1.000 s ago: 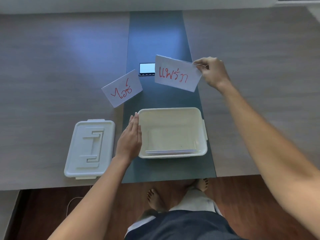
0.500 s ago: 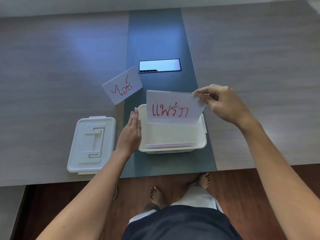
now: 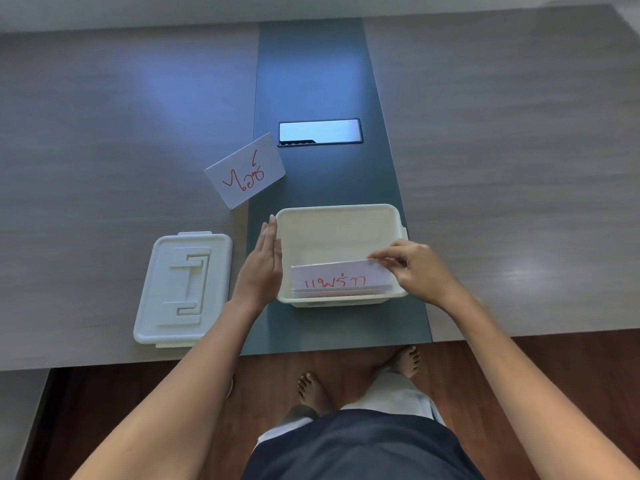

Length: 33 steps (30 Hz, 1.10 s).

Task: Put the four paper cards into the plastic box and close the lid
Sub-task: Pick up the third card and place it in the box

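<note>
- Grey wood-grain laminate covers the table (image 3: pixel 104 133), with a smooth dark blue-grey strip (image 3: pixel 311 71) running down its middle; a shiny rectangular black-framed panel (image 3: pixel 320 132) lies flat on that strip, well beyond the box.
- White plastic box (image 3: pixel 341 216), rectangular with rounded corners and a rolled rim, sits on the strip near the table's front edge, open at the top.
- Its lid (image 3: pixel 183 289), matte white with a raised stepped pattern and small clip tabs, lies flat on the wood grain just left of the box, apart from it.
- The left hand (image 3: pixel 261 271) is flat and open, fingers straight and together, its edge pressed against the box's left wall; it grips nothing and stands between lid and box.
- The right hand (image 3: pixel 412 271) pinches the top right corner of a white paper card (image 3: pixel 341 277) bearing red handwriting; this card stands nearly upright inside the box against the near wall, its lower part hidden by the rim.
- Thin pale edges of more paper (image 3: pixel 346 289) show just in front of that card inside the box; how many sheets, I cannot tell.
- Another white card (image 3: pixel 245 170) with red writing lies tilted on the table, straddling the wood and the strip, beyond the box's left corner.
- Below the table edge, reddish-brown floorboards (image 3: pixel 554 358) and two bare feet show.
</note>
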Motion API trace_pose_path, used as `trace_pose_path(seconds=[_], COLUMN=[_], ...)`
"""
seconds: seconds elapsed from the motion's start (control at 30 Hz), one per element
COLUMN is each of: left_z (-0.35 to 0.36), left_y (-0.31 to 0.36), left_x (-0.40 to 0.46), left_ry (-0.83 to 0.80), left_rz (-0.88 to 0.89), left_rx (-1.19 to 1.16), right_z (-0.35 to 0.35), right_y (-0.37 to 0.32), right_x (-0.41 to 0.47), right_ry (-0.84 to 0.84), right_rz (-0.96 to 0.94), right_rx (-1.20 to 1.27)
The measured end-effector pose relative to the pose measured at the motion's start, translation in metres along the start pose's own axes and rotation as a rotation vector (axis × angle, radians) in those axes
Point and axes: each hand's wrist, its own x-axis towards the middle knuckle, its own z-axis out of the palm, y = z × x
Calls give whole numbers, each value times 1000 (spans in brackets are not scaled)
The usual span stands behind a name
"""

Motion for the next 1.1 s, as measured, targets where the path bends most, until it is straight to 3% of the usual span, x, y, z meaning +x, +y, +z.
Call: trace_pose_path(seconds=[0.17, 0.33, 0.5, 0.57, 0.7, 0.87, 1.1], left_z=[0, 0, 1, 0, 0, 1, 0], left_y=[0, -1, -2, -2, -2, -4, 0], left_x=[0, -1, 1, 1, 1, 0, -1], left_ry=[0, 0, 6, 7, 8, 19, 22], left_rz=[1, -2, 1, 6, 10, 5, 15], left_rx=[-3, -11, 3, 15, 19, 28, 46], right_z=[5, 1, -4, -5, 3, 16, 27], right_y=[1, -4, -13, -16, -13, -22, -34], right_x=[-3, 9, 23, 33, 60, 93, 143], right_ry=[-95, -339, -388, -299, 58, 244, 246], right_rz=[48, 182, 211, 169, -24, -115, -193], right_rx=[5, -103, -159, -119, -100, -167, -352])
